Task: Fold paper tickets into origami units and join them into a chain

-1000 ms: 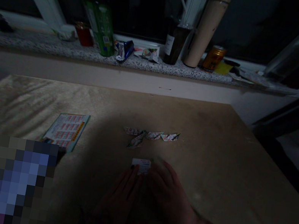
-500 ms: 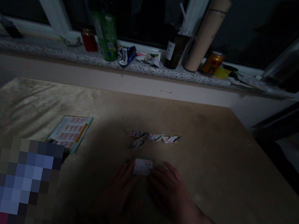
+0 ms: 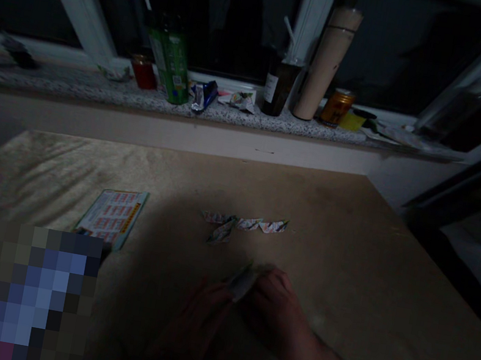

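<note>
Between my hands a small piece of printed paper (image 3: 242, 282) is tilted up off the table, blurred and dim. My right hand (image 3: 278, 306) has its fingers curled at the paper's right edge. On the left side my left hand (image 3: 204, 310), in deep shadow, grips the paper's lower left part with its fingertips. Just beyond the hands lie several folded printed paper pieces: a row ending in one at the right (image 3: 274, 227), and a slanted piece (image 3: 221, 231) below the row's left end.
A printed sheet or booklet (image 3: 116, 214) lies on the left of the table (image 3: 344, 223). A pixelated patch hides the lower left corner. On the windowsill (image 3: 119, 98) stand a green bottle (image 3: 174, 69), a drink cup (image 3: 279, 87), a tall flask (image 3: 328, 65), an orange can (image 3: 337, 107) and crumpled wrappers (image 3: 203, 96).
The paper lay flat between my hands and is now lifted and turned at a slant. My left hand has moved slightly down and toward the right. The folded pieces stay put.
</note>
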### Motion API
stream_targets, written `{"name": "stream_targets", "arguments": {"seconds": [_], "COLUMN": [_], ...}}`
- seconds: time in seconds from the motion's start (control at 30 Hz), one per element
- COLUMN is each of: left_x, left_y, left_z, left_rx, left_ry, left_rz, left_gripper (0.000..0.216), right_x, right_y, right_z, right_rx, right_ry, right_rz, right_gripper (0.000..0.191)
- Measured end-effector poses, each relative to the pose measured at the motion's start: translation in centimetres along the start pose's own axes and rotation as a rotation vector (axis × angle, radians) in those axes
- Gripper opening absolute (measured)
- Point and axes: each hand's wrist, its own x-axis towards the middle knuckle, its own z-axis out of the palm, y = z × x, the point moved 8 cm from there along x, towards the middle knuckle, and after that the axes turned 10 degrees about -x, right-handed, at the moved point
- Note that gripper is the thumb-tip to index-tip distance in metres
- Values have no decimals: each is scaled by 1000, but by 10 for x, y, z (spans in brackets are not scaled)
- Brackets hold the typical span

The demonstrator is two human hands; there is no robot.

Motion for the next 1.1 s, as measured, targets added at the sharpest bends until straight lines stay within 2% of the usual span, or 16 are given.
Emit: {"name": "stream_targets", "arguments": {"seconds": [0.17, 0.23, 0.37, 0.57, 0.73, 0.93, 1.1], "left_x": [3, 3, -2, -15, -11, 0, -4], "left_y": [10, 11, 8, -9, -7, -5, -11], "left_z": [-3, -2, 4, 10, 1, 6, 12], "left_rx": [51, 51, 42, -15, -97, -61, -19], "left_ry": [-63, -88, -101, -5, 54, -159, -178], "left_rz": [12, 16, 9, -124, -59, 77, 19], "left_gripper": [46, 46, 46, 46, 50, 57, 57], "right_x": [-2, -3, -2, 1, 2, 2, 3], "right_y": [12, 15, 11, 7, 1, -3, -2], "right_z": [-4, -4, -3, -4, -2, 4, 2], "right_rx": [193, 234, 244, 231, 178, 92, 55], "right_ry": [40, 53, 31, 6, -48, -111, -121], "right_rz": [141, 169, 105, 58, -2, -39, -53], "right_gripper": [8, 16, 31, 20, 25, 25, 22]}}
